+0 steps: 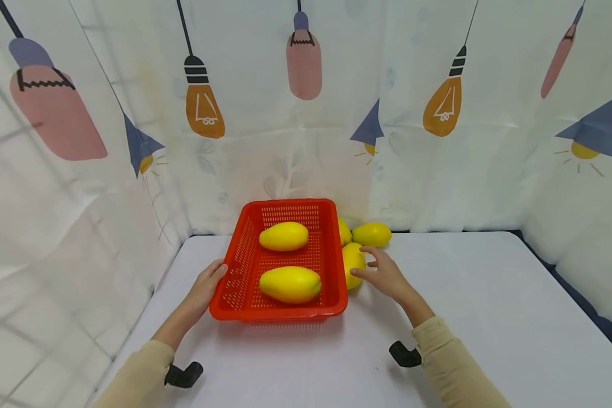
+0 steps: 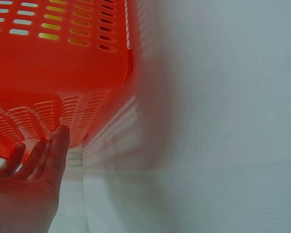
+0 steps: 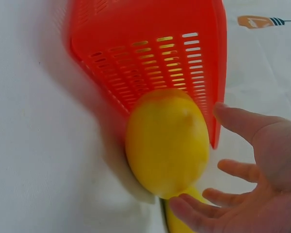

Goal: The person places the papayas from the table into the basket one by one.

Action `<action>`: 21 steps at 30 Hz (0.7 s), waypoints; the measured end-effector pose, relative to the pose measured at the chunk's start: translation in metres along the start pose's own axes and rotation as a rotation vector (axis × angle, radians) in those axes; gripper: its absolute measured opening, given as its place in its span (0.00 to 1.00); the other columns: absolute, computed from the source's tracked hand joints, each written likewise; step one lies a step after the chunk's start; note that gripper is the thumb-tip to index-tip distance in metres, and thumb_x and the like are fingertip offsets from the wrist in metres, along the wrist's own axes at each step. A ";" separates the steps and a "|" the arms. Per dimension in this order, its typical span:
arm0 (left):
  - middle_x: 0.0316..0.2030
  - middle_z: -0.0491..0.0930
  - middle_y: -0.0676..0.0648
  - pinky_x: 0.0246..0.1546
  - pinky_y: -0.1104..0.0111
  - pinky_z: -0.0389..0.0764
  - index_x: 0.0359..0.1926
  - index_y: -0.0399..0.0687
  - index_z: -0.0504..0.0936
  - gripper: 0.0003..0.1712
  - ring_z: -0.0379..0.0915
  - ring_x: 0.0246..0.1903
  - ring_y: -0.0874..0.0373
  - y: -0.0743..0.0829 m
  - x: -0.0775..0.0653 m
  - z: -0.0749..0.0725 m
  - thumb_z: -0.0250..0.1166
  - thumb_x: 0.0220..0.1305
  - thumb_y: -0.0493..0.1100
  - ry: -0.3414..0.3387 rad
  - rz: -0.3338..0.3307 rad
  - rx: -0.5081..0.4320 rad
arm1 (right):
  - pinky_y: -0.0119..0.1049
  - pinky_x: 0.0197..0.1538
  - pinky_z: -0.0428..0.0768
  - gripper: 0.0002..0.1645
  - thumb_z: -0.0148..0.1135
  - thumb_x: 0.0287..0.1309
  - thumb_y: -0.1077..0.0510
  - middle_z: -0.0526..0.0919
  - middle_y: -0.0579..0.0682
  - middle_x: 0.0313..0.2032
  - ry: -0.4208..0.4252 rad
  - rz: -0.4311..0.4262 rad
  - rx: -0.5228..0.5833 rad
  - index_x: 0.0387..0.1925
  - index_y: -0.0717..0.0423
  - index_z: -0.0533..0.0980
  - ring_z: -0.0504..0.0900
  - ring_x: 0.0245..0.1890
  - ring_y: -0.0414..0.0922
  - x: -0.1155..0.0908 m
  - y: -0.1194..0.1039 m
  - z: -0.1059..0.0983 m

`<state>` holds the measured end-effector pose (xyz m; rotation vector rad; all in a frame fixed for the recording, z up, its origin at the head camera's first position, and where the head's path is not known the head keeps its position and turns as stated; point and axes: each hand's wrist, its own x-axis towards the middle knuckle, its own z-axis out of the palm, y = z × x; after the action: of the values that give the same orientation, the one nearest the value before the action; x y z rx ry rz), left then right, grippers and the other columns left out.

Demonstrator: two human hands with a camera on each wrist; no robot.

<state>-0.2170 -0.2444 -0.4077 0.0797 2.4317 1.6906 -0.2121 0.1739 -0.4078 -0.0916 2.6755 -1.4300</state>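
Note:
A red plastic basket (image 1: 237,283) with slotted walls holds two yellow, mango-shaped fruits, one farther back (image 1: 284,236) and one nearer the front (image 1: 290,285). My left hand (image 1: 206,286) rests against the basket's left side, at the rim. In the left wrist view its straight fingers (image 2: 60,150) lie along the slotted wall; the thumb is hidden there. Just right of the basket, my right hand (image 1: 385,275) reaches with spread, slightly bent fingers around another yellow fruit (image 3: 167,143). That fruit stands close against the basket's right wall.
Behind that fruit lie two more yellow fruits, one partly hidden by the basket (image 1: 344,231) and one at the table's back edge (image 1: 372,234). A white-covered table (image 1: 464,306) extends to the right. A printed curtain (image 1: 265,164) encloses the back and sides.

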 end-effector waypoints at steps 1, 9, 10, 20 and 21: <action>0.56 0.70 0.35 0.44 0.75 0.75 0.69 0.40 0.59 0.31 0.72 0.41 0.66 0.000 0.000 0.000 0.41 0.76 0.56 0.004 0.001 -0.004 | 0.52 0.52 0.80 0.43 0.65 0.56 0.42 0.62 0.58 0.70 0.000 0.004 -0.003 0.69 0.51 0.61 0.71 0.62 0.61 0.001 0.000 0.001; 0.55 0.71 0.35 0.44 0.74 0.75 0.69 0.40 0.59 0.31 0.73 0.42 0.64 0.001 -0.003 0.003 0.42 0.76 0.56 -0.002 0.002 -0.024 | 0.53 0.54 0.79 0.44 0.65 0.57 0.41 0.62 0.57 0.70 -0.005 0.040 -0.001 0.70 0.49 0.60 0.69 0.63 0.61 0.008 0.002 0.005; 0.55 0.71 0.35 0.44 0.74 0.75 0.69 0.40 0.59 0.31 0.72 0.42 0.64 0.001 -0.003 0.004 0.42 0.76 0.56 -0.003 0.001 -0.023 | 0.53 0.55 0.79 0.44 0.65 0.57 0.41 0.62 0.57 0.70 -0.002 0.041 0.000 0.70 0.50 0.60 0.69 0.63 0.61 0.008 0.002 0.006; 0.56 0.70 0.35 0.44 0.75 0.75 0.69 0.40 0.59 0.30 0.72 0.43 0.63 0.001 -0.002 0.002 0.41 0.77 0.55 -0.001 -0.004 -0.012 | 0.54 0.57 0.77 0.42 0.65 0.58 0.44 0.63 0.58 0.69 0.021 0.012 -0.013 0.69 0.53 0.60 0.69 0.62 0.61 0.016 0.001 0.012; 0.56 0.70 0.35 0.45 0.75 0.75 0.69 0.40 0.59 0.30 0.72 0.43 0.63 0.001 -0.002 0.001 0.41 0.77 0.55 -0.002 -0.005 -0.011 | 0.54 0.57 0.77 0.42 0.65 0.58 0.44 0.63 0.58 0.69 0.023 0.011 -0.013 0.69 0.53 0.60 0.69 0.62 0.60 0.017 0.001 0.013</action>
<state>-0.2146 -0.2432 -0.4072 0.0734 2.4194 1.7005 -0.2276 0.1618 -0.4168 -0.0614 2.6993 -1.4192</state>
